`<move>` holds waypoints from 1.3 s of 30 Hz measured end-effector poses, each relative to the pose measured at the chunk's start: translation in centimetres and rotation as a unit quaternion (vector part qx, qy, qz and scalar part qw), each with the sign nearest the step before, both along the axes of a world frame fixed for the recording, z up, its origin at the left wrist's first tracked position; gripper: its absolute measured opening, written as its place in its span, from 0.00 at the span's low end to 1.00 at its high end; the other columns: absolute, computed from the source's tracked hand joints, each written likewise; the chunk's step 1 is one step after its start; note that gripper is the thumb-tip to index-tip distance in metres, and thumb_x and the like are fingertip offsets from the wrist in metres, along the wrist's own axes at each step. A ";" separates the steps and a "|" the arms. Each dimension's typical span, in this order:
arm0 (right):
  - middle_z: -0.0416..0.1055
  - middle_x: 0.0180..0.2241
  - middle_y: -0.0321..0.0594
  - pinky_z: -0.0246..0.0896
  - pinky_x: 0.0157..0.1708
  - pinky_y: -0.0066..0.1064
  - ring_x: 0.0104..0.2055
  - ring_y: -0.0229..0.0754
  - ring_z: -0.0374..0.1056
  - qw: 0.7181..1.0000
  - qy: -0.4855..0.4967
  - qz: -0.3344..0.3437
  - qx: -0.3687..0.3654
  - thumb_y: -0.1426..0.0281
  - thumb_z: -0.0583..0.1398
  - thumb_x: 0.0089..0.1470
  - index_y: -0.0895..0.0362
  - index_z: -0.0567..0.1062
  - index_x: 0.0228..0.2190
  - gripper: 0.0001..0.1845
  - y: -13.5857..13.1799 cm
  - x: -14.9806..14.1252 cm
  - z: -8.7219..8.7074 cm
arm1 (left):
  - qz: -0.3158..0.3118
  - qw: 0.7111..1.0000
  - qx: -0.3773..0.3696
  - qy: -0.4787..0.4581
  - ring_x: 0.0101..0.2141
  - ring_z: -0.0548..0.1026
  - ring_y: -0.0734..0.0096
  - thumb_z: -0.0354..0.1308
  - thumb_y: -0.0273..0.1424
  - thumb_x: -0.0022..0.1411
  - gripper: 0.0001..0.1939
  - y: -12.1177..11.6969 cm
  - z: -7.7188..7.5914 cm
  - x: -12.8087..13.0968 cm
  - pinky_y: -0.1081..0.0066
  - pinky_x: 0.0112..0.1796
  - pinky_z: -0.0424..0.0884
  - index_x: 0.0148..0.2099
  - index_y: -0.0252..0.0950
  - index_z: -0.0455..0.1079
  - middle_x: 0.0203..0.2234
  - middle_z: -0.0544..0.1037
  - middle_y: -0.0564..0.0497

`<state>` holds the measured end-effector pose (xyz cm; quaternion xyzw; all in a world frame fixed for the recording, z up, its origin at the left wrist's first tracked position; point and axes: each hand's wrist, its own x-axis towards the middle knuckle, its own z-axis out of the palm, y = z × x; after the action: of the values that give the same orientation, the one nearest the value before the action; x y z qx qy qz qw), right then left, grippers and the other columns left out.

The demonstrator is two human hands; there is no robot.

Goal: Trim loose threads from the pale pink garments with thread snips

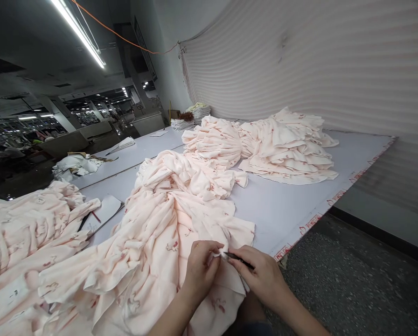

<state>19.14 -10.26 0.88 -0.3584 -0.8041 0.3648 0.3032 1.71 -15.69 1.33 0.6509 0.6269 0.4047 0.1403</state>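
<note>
— Pinching the cloth, is that what the left hand (pixel 202 265) does?

— Yes. Its fingers are closed on a small fold at the edge of the pink printed garment (pixel 153 252), which spreads away from that hand, up and to its left, across the grey table (pixel 282 210).

— And the right hand (pixel 261 276)?

— It grips a thin dark tool (pixel 237 258), maybe snips, I cannot tell which. The tip points at the fold, just beside the left fingertips.

— What lies beyond the hands?

— Farther off, past the garment, sits a tied bundle of the same pink cloth (pixel 265 144). Well to the left of the left hand lies another pink heap (pixel 27 228), with a white card (pixel 102 211) beside it.

— And to the right?

— The table's printed edge (pixel 307 226) runs just past the right hand, then dark floor (pixel 356 284).
</note>
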 end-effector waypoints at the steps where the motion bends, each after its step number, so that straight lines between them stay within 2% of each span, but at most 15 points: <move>1: 0.75 0.34 0.38 0.64 0.32 0.28 0.35 0.41 0.71 1.000 0.002 0.000 -0.004 0.66 0.55 0.56 0.51 0.76 0.40 0.12 0.0 0.0 0.0 | 0.005 1.000 -0.005 -0.010 0.39 0.71 0.66 0.49 0.18 0.52 0.11 0.0 0.0 0.0 0.65 0.40 0.69 0.34 0.38 0.65 0.36 0.76 0.50; 7: 0.75 0.33 0.38 0.64 0.30 0.27 0.35 0.42 0.71 1.000 0.009 0.006 -0.015 0.65 0.56 0.55 0.52 0.76 0.38 0.11 -0.1 -0.3 0.2 | 0.025 0.998 -0.018 -0.063 0.40 0.72 0.66 0.49 0.19 0.53 0.12 0.0 -0.6 0.0 0.67 0.39 0.69 0.36 0.39 0.66 0.36 0.75 0.50; 11: 0.76 0.33 0.38 0.64 0.31 0.27 0.36 0.42 0.71 1.000 0.017 0.004 -0.019 0.66 0.56 0.55 0.51 0.77 0.37 0.11 0.1 -0.4 -0.1 | 0.027 0.997 -0.019 -0.066 0.39 0.72 0.66 0.49 0.19 0.54 0.12 0.0 -0.7 0.1 0.67 0.39 0.70 0.38 0.38 0.67 0.35 0.74 0.50; 14: 0.75 0.35 0.39 0.65 0.35 0.29 0.37 0.43 0.71 0.999 0.035 -0.009 -0.027 0.64 0.55 0.56 0.52 0.76 0.38 0.12 0.0 -0.5 -0.6 | 0.026 0.998 -0.017 -0.059 0.39 0.72 0.65 0.50 0.19 0.53 0.10 0.1 -0.3 0.2 0.65 0.40 0.69 0.35 0.38 0.66 0.35 0.75 0.49; 17: 0.74 0.37 0.40 0.65 0.35 0.30 0.37 0.43 0.70 0.997 0.052 -0.038 -0.030 0.63 0.57 0.53 0.53 0.74 0.41 0.13 0.1 -1.0 -1.3 | 0.028 0.998 -0.006 -0.053 0.44 0.70 0.62 0.52 0.20 0.50 0.08 0.3 0.4 0.3 0.64 0.41 0.68 0.31 0.38 0.65 0.40 0.75 0.47; 19: 0.74 0.35 0.40 0.65 0.34 0.29 0.36 0.43 0.70 0.995 0.074 -0.055 -0.027 0.64 0.57 0.54 0.54 0.73 0.38 0.11 0.4 -1.5 -1.7 | 0.022 0.996 -0.036 -0.082 0.40 0.71 0.63 0.53 0.23 0.52 0.05 0.6 0.9 0.1 0.67 0.38 0.68 0.31 0.37 0.66 0.36 0.76 0.48; 21: 0.74 0.30 0.40 0.64 0.32 0.29 0.34 0.42 0.70 0.992 0.103 -0.067 -0.036 0.64 0.54 0.56 0.55 0.73 0.33 0.11 1.0 -2.1 -2.0 | 0.007 0.981 -0.117 -0.158 0.32 0.71 0.68 0.54 0.28 0.55 0.03 1.0 1.4 -0.1 0.71 0.32 0.67 0.32 0.36 0.68 0.28 0.75 0.51; 23: 0.74 0.29 0.39 0.64 0.32 0.29 0.34 0.42 0.70 0.985 0.140 -0.076 -0.058 0.63 0.53 0.58 0.56 0.73 0.34 0.13 1.5 -2.6 -2.2 | 0.004 0.950 -0.192 -0.248 0.26 0.69 0.73 0.56 0.33 0.56 0.06 1.3 1.6 -0.3 0.75 0.28 0.65 0.33 0.34 0.70 0.24 0.73 0.53; 25: 0.74 0.33 0.40 0.65 0.37 0.29 0.37 0.42 0.71 0.978 0.177 -0.071 -0.080 0.62 0.53 0.58 0.56 0.72 0.38 0.14 1.6 -2.9 -2.2 | 0.016 0.922 -0.218 -0.318 0.26 0.68 0.74 0.58 0.35 0.54 0.09 1.5 1.6 -0.5 0.77 0.26 0.64 0.33 0.33 0.70 0.24 0.72 0.53; 27: 0.74 0.38 0.42 0.64 0.41 0.30 0.41 0.43 0.70 0.975 0.195 -0.054 -0.088 0.61 0.56 0.56 0.56 0.71 0.41 0.15 1.4 -3.2 -2.2 | 0.022 0.909 -0.215 -0.356 0.27 0.69 0.74 0.60 0.36 0.53 0.11 1.5 1.4 -0.7 0.76 0.28 0.64 0.34 0.33 0.70 0.25 0.73 0.53; 30: 0.74 0.34 0.41 0.64 0.38 0.29 0.38 0.43 0.70 0.979 0.184 -0.033 -0.077 0.60 0.57 0.55 0.56 0.73 0.35 0.12 1.0 -3.6 -2.1 | 0.000 0.910 -0.213 -0.355 0.31 0.70 0.72 0.60 0.38 0.54 0.12 1.3 1.2 -0.7 0.75 0.33 0.66 0.35 0.33 0.72 0.28 0.75 0.51; 34: 0.70 0.26 0.36 0.61 0.30 0.26 0.29 0.38 0.66 0.983 0.170 -0.034 -0.065 0.62 0.52 0.59 0.56 0.71 0.31 0.13 0.8 -4.0 -1.9 | -0.015 0.923 -0.223 -0.313 0.30 0.70 0.71 0.58 0.38 0.56 0.14 1.1 1.6 -0.7 0.74 0.32 0.66 0.43 0.36 0.71 0.26 0.73 0.53; 37: 0.66 0.23 0.33 0.59 0.26 0.25 0.25 0.36 0.62 0.982 0.170 -0.043 -0.070 0.62 0.51 0.59 0.56 0.69 0.29 0.13 1.2 -4.2 -1.9 | -0.017 0.939 -0.219 -0.264 0.34 0.70 0.68 0.57 0.37 0.57 0.11 1.2 2.1 -0.4 0.72 0.36 0.66 0.39 0.36 0.73 0.28 0.74 0.51; 39: 0.65 0.22 0.33 0.59 0.25 0.25 0.25 0.36 0.62 0.977 0.184 -0.065 -0.089 0.61 0.53 0.58 0.56 0.68 0.28 0.13 1.5 -4.2 -1.9 | 0.007 0.942 -0.215 -0.259 0.33 0.70 0.68 0.56 0.37 0.57 0.10 1.3 2.2 -0.2 0.72 0.35 0.66 0.35 0.35 0.72 0.28 0.74 0.51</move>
<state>14.96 -8.81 -0.99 -0.3619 -0.6735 0.4746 0.4360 1.49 -14.42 3.57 0.4735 0.6458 0.4154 0.4314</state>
